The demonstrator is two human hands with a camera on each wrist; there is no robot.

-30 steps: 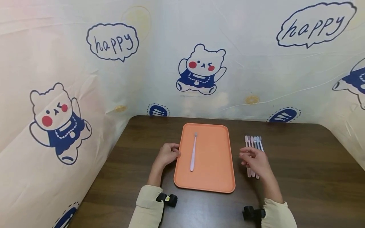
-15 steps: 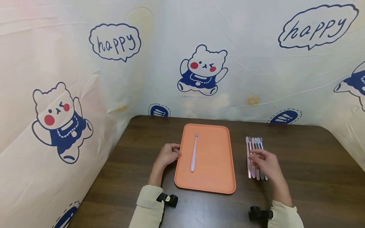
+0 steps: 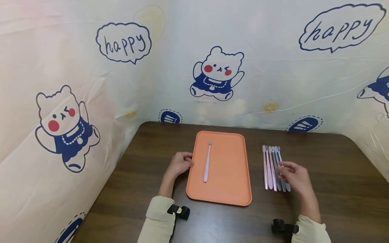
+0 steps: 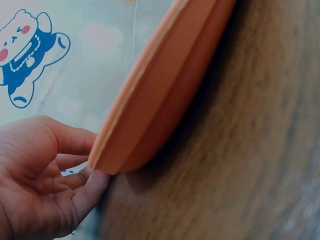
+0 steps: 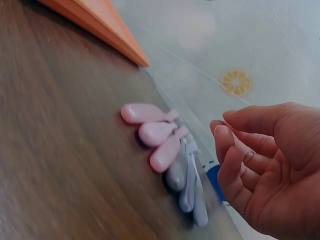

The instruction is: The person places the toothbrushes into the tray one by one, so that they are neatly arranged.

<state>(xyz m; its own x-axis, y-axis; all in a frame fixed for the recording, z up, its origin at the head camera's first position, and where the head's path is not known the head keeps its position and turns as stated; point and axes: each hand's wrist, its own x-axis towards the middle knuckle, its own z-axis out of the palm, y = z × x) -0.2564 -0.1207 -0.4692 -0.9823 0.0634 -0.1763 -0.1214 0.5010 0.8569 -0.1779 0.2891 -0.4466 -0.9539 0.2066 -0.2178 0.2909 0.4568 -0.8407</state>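
An orange tray (image 3: 228, 168) lies on the wooden table, a lavender toothbrush (image 3: 206, 168) lengthwise on its left half. My left hand (image 3: 180, 164) is at the tray's left edge; in the left wrist view this hand (image 4: 45, 175) pinches the rim of the tray (image 4: 165, 75) between thumb and fingers. To the right of the tray lies a row of several toothbrushes (image 3: 269, 170), pink ones on the left, grey and bluish ones on the right. Over the right end of this row hovers my right hand (image 3: 296, 177). In the right wrist view, the loosely curled right hand (image 5: 275, 160) holds nothing beside the pink handles (image 5: 145, 114).
The dark wooden table (image 3: 331, 175) meets a pale printed curtain (image 3: 273, 77) at its back edge. The same curtain hangs along both sides. A black strapped camera sits on each wrist, the left one (image 3: 182, 213) near the tray's front corner.
My right hand has moved to the right across the row of toothbrushes, uncovering the pink ones. The left hand has stayed at the tray's edge, and the tray and its toothbrush have not moved.
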